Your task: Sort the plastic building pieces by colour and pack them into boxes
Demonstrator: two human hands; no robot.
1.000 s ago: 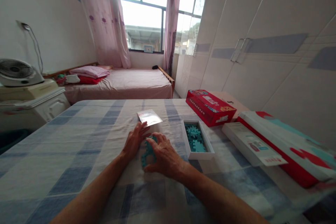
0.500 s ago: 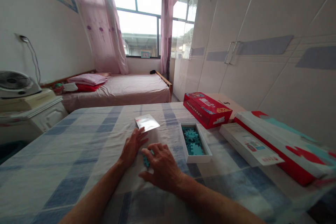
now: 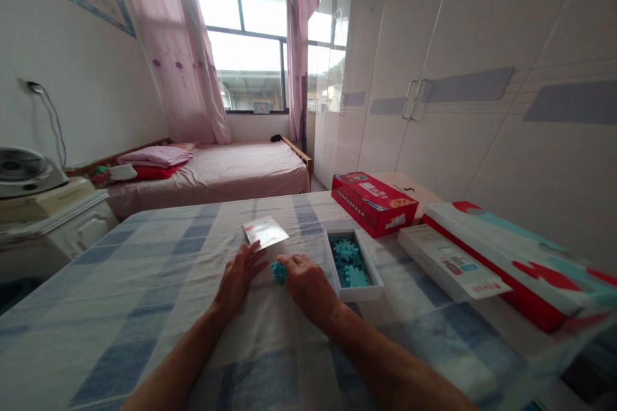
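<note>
Between the thumb and fingers of my right hand [image 3: 310,286] is a teal jigsaw-like foam piece [image 3: 278,271] with a knobbed edge, partly hidden by the fingers. My left hand [image 3: 236,277] lies on the tablecloth with its fingers stretched out, fingertips at the near edge of a shiny white card [image 3: 267,232]. To the right of my right hand stands an open white box [image 3: 367,294]. Inside it lie several teal pieces [image 3: 354,275] of the same knobbed kind, some pale and some darker.
A red printed box [image 3: 373,204] stands at the table's far right. Nearer are a white box lid [image 3: 448,263] and a large red, white and teal package [image 3: 501,257]. The checked tablecloth [image 3: 159,282] covers the table. Beyond it is a bed [image 3: 241,164].
My right hand has turned and closed on the teal piece, which now shows at its fingertips a little farther up the table. The view has shifted slightly. My left hand remains by the card.
</note>
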